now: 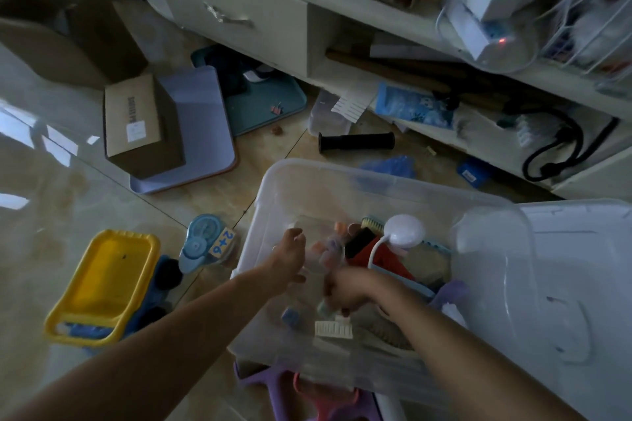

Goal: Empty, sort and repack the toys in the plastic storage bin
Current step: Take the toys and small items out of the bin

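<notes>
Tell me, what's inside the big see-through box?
Inside the clear bin both hands, left hand and right hand, dig among small pastel pieces. A white round lamp, a brush and red cloth show. Whatever lies underneath is covered.

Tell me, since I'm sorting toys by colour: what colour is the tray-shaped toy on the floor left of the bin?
Yellow toy tray, clearest in the head view.
</notes>
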A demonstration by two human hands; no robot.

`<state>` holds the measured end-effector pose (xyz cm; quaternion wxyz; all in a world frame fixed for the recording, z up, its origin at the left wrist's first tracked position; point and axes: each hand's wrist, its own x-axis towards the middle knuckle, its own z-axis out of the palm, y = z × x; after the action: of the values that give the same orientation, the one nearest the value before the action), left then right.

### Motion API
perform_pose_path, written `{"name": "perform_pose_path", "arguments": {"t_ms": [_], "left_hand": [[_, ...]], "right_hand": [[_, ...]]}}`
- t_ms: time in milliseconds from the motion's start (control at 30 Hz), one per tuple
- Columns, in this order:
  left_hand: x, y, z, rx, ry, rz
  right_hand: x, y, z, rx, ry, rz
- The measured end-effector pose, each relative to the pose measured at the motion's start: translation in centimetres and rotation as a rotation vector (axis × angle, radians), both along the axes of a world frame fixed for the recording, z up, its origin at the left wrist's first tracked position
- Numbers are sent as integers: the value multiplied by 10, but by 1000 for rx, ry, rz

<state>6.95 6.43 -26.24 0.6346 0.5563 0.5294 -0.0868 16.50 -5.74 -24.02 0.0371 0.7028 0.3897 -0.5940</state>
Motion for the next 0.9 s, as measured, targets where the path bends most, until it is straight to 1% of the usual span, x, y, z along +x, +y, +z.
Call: {"name": "perform_pose_path", "arguments": {"t_ms": [67,100,133,200,233,267,300,367,433,467,500,567,633,700,767,833,867,900], "left_hand": [[1,0,-6,7,-24,6],[0,-1,-6,16,-30,2],[-1,-3,-6,19,-29,7],[-2,-6,-4,4,-29,35],[-3,-7,-4,-11,-32,46],[-3,-7,-4,-26,-38,54],[-3,-7,-5,-34,-47,61],[-2,-6,-3,-50,-69,78],[0,-6,2,-74,-89,107],[1,-5,5,-81,-100,117],[2,-5,8,-83,-112,124],[3,-4,12,-92,-128,144],[2,-3,16,-119,-148,165],[2,-1,21,-126,-162,187],[2,0,24,-95,-190,214],[4,0,30,-45,-224,229],[7,1,32,-7,-239,226],[9,2,35,41,-253,211]], "right_hand": [[15,3,13,14,160,-157],[20,5,13,67,176,-258],[21,5,11,142,148,-375],[17,6,1,284,-45,-567],[13,7,-4,323,-129,-620],[9,7,-9,338,-143,-651],[6,9,-12,343,-99,-690],[4,12,-15,347,49,-827],[7,13,-18,418,107,-948],[7,13,-11,485,69,-976],[6,12,-3,554,-30,-991],[8,8,9,703,-272,-1078],[9,3,16,773,-502,-1141],[4,0,14,696,-602,-1126],[-4,-2,5,541,-612,-1054],[-13,-2,-1,325,-483,-937],[-17,-1,-5,254,-414,-820],[-20,2,-14,249,-380,-653]]}}
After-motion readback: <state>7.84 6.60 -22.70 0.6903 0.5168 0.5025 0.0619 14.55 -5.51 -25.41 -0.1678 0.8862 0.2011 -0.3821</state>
